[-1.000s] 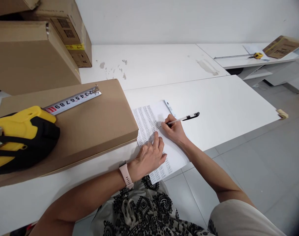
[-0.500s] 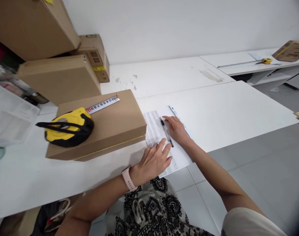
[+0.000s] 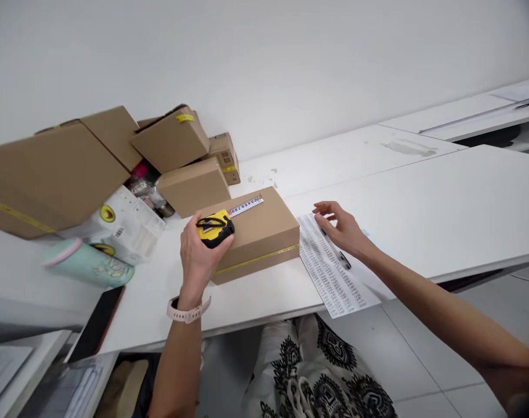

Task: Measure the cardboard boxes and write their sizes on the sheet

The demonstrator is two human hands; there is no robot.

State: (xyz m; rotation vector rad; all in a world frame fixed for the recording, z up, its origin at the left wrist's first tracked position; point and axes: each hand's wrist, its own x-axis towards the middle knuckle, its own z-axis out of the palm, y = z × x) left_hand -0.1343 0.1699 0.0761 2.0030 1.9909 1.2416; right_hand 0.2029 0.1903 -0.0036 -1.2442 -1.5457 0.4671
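Note:
My left hand [image 3: 198, 255] is wrapped around a yellow and black tape measure [image 3: 215, 227] that rests on a flat cardboard box [image 3: 260, 235]. A short length of its tape [image 3: 246, 205] lies pulled out across the box top. My right hand [image 3: 341, 229] hovers open, fingers spread, over a printed sheet of paper [image 3: 332, 273] to the right of the box. A black pen [image 3: 343, 258] lies on that sheet just under my wrist, with nothing holding it.
The box and sheet are on a white table [image 3: 442, 215]. Several cardboard boxes [image 3: 173, 139] are stacked at the back left against the wall. A white carton [image 3: 127, 223] and a mint green bottle [image 3: 88, 264] lie at the left.
My right hand laid the pen down on the sheet and lifted off it. My left hand left the paper and took hold of the tape measure. The view pulled back and up.

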